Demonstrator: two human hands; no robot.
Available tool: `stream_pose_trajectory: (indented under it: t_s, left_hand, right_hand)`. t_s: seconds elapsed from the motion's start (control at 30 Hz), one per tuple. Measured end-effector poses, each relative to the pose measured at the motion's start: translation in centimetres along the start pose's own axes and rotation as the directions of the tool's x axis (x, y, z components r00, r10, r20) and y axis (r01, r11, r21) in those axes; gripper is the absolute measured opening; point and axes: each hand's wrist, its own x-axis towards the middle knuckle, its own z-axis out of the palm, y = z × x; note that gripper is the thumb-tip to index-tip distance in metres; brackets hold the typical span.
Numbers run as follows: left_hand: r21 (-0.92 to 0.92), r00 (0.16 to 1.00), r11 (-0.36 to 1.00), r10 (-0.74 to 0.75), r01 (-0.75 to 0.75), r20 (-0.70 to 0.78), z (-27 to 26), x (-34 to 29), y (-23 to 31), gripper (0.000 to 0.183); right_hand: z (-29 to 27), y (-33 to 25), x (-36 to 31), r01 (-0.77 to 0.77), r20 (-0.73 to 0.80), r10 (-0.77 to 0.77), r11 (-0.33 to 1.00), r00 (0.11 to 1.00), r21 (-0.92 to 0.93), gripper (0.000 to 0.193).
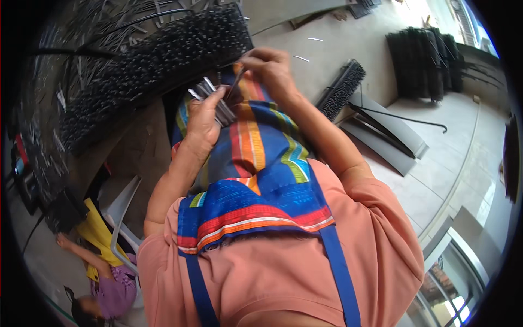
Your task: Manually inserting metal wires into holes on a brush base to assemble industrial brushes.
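One shirt (272,267) — left hand (204,119), one strip bundle (224,114) — right hand (272,70), one strip (237,81).

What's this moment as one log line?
Left hand: holds grey strips | right hand: seems to pinch thin strip | below: striped apron | beyond hands: black bristly block

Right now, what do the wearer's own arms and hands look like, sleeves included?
The left hand and right hand are bare, with no gloves showing. The forearms are bare too, with no watch visible, below short, plain salmon-pink sleeves. Motion blurs the right hand.
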Motion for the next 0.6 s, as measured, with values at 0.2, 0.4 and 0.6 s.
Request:
stream_pose_trajectory:
  t_s: [0.2,0.4,0.6]
  left_hand:
    - [0.069,0.996,0.994,-0.089,0.09,-0.016,1.1,-0.8,0.4,0.014]
    - [0.084,0.996,0.994,-0.078,0.075,0.035,0.2,-0.9,0.6,0.017]
    - [0.101,0.999,0.994,-0.029,0.031,-0.023,0.7,-1.0,0.7,0.011]
  right_hand:
    - [-1.6,-1.0,2.9,0.595,-0.201,-0.614,0.789,0.763,-0.15,0.006]
    - [-0.9,-1.5,3.2,0.662,-0.047,-0.71,0.676,0.702,-0.324,0.005]
    - [-0.7,-0.8,3.8,0.663,0.012,-0.709,0.653,0.706,-0.367,0.006]
